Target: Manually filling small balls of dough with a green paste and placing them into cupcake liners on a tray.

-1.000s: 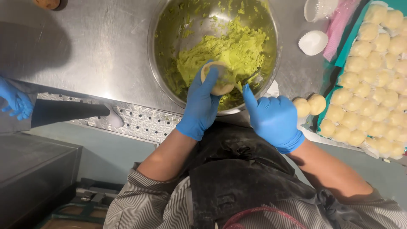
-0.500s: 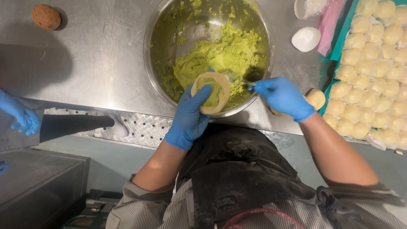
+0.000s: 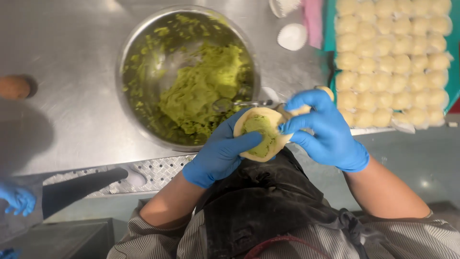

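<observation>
— What are the two hands doing?

— The left hand [image 3: 218, 156], in a blue glove, is cupped under a round of pale dough [image 3: 261, 133], its fingers curled loosely up around the lower edge, so it holds the piece without closing on it. The dough lies open like a shallow cup with a dab of green filling [image 3: 258, 130] in its middle.

— And the right one?

— The right hand [image 3: 326, 132], gloved the same, has its fingertips pinched on the right rim of the dough, thumb and forefinger nearly together on the edge. The other fingers are curled in. A bit of pale dough shows behind its knuckles, but I cannot tell whether it is gripped.

— Where is the dough in relation to everything else?

— It is held up in front of the person's chest, just over the near edge of the steel table [image 3: 72, 67], beside the near rim of a large metal bowl [image 3: 129, 62].

— What's in the bowl?

— A mound of green paste [image 3: 201, 86], smeared up the walls, with a spoon [image 3: 239, 103] resting in it, handle pointing right.

— And further out?

— To the right, a tray of pale dough balls [image 3: 393, 57] packed in rows on a teal mat. Above the bowl sit two small white cups [image 3: 293, 36] and a pink strip. At far left a brown round thing [image 3: 14, 87] lies on the table, and another person's blue-gloved hand [image 3: 18, 197] shows at the lower left edge.
</observation>
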